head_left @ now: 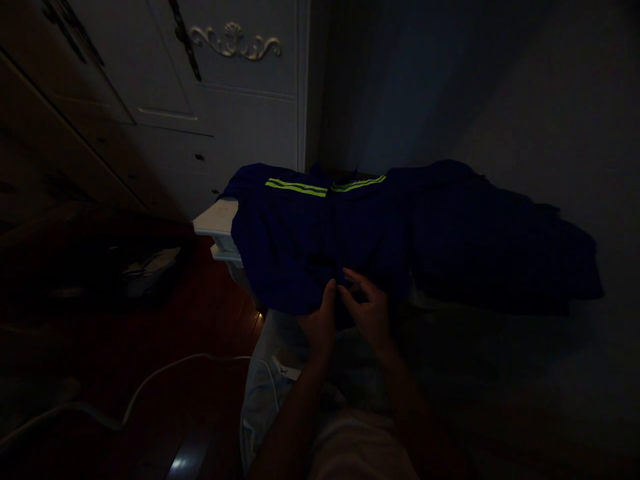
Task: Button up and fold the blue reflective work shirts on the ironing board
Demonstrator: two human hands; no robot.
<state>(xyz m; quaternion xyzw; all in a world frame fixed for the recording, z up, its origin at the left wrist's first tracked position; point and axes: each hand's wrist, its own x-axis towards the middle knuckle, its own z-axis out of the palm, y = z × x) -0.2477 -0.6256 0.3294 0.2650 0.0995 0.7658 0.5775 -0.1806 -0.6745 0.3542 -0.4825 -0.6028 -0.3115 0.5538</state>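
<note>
A dark blue jacket [290, 233] with yellow-green stripes across the chest lies spread out in front of me, its collar at the far end. At its lower front edge, my left hand [321, 323] grips the cloth, thumb on top and the other fingers hidden beneath. Close beside it, my right hand [369, 312] has its thumb and fingers bent together on the jacket's front opening. Whatever small part lies between the fingertips is too dark to make out.
Under the jacket stands a white piece of furniture [215, 217]. Dark folded cloth [500, 240] lies to the right. White cabinets [245, 100] rise behind. A white cable [165, 368] runs across the reddish floor [210, 320] to a white device [286, 370] by my lap.
</note>
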